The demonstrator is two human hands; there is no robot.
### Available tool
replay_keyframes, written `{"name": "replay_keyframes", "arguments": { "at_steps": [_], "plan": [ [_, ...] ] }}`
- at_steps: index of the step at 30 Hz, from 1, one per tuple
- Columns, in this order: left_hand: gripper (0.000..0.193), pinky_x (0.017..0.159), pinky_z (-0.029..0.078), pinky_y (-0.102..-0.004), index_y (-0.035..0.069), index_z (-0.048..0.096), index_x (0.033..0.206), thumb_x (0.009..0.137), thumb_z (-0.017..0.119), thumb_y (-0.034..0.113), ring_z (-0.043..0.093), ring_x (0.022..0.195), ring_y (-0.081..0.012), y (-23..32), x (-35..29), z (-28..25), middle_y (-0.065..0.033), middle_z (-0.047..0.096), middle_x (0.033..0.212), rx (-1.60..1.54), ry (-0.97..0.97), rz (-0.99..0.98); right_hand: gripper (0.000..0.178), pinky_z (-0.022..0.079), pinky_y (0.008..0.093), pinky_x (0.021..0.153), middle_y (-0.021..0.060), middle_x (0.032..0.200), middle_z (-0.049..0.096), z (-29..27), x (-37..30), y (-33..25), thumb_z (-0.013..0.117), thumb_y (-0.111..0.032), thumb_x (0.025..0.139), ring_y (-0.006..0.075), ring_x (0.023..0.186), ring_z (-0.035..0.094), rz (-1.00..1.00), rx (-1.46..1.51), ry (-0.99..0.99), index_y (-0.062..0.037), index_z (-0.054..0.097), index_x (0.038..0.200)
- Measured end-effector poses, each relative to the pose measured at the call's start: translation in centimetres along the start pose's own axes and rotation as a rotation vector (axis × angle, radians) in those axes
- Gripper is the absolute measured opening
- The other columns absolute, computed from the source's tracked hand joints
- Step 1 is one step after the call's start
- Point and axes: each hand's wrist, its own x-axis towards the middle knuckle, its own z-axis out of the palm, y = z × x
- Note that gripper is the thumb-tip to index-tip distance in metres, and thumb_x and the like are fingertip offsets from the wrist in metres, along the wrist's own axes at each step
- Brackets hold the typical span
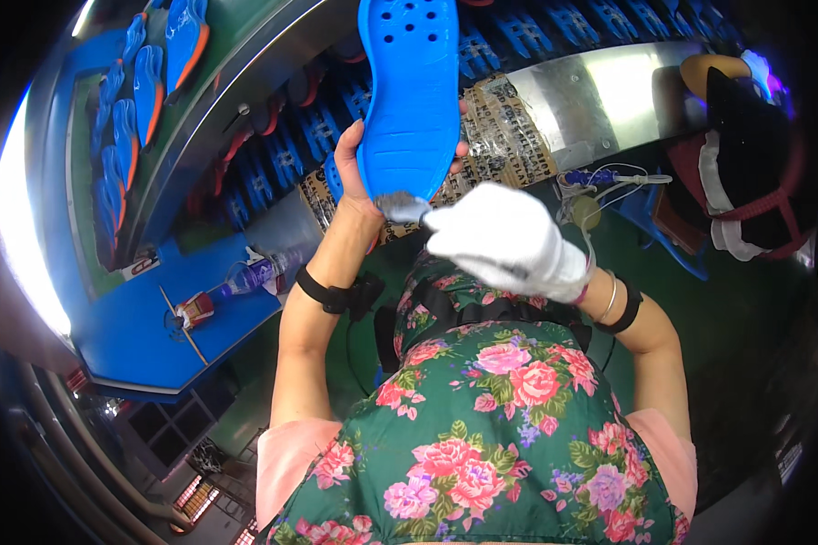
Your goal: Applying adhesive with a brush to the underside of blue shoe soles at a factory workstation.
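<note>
A blue shoe sole [411, 100] with round holes at its far end is held up in front of me. My bare left hand [350, 163] grips it from below, thumb along the left edge and fingertips showing at the right edge. My right hand [504, 236], in a white glove, is closed around the handle of a small brush [400, 207]. Its grey bristles are at the sole's near, rounded end; I cannot tell whether they touch it. The glove hides most of the handle.
Blue soles with orange edges [150, 82] line a shelf at upper left. Behind my hands runs a curved metal edge [600, 95], partly taped with brown cardboard, with blue pieces beyond. A blue table [154, 341] at left bears a purple-labelled bottle [250, 275]. Cords [623, 180] hang at right.
</note>
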Motion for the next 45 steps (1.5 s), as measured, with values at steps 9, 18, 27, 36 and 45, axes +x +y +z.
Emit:
{"name": "replay_keyframes", "arguments": {
  "at_steps": [9,18,27,36,45],
  "plan": [
    [0.096,0.095,0.054,-0.0537,-0.006,0.032,0.154,0.086,0.062,0.055,0.064,0.113,-0.0482,1.0,0.0,0.6,-0.0337,0.051,0.141,0.007,-0.109,-0.222,0.031,0.058,0.0383,0.078,0.0092,0.107,0.076,-1.0,-0.5,-0.2,0.08,-0.005,0.079,0.0264,0.09,0.071,0.084,-0.108,-0.008,-0.0084,0.077,0.11],
    [0.093,0.094,0.055,-0.0515,-0.006,0.038,0.152,0.083,0.062,0.052,0.064,0.109,-0.0484,2.7,0.2,2.4,-0.0343,0.056,0.134,0.156,0.036,-0.369,0.034,0.057,0.0372,0.072,0.0106,0.109,0.075,-1.3,-0.9,-1.0,0.081,-0.007,0.077,0.0263,0.084,0.07,-0.033,0.052,-0.119,-0.0105,0.076,0.111],
    [0.082,0.099,0.052,-0.0494,-0.009,0.042,0.148,0.085,0.065,0.038,0.067,0.106,-0.0448,3.1,0.4,2.6,-0.0316,0.057,0.135,0.216,0.009,-0.391,0.026,0.058,0.0365,0.072,0.0091,0.104,0.075,-1.6,0.0,-0.6,0.08,-0.012,0.083,0.0255,0.085,0.07,-0.068,0.085,-0.087,-0.0107,0.076,0.109],
    [0.084,0.097,0.054,-0.0561,-0.006,0.04,0.15,0.088,0.06,0.047,0.066,0.108,-0.0505,2.3,0.9,1.0,-0.0342,0.055,0.137,0.011,-0.073,-0.233,0.02,0.057,0.035,0.077,0.009,0.1,0.077,0.2,0.5,-0.7,0.082,-0.001,0.079,0.0232,0.087,0.072,0.231,0.24,0.128,-0.0079,0.078,0.097],
    [0.088,0.099,0.053,-0.0589,-0.002,0.033,0.155,0.092,0.056,0.054,0.06,0.12,-0.0524,-0.6,-0.5,2.0,-0.0282,0.053,0.143,-0.129,0.33,-0.079,0.018,0.058,0.0344,0.082,0.0074,0.1,0.077,-2.9,1.1,0.3,0.081,-0.005,0.081,0.0223,0.09,0.074,0.223,-0.019,0.161,-0.0084,0.078,0.098]
  ]
}}
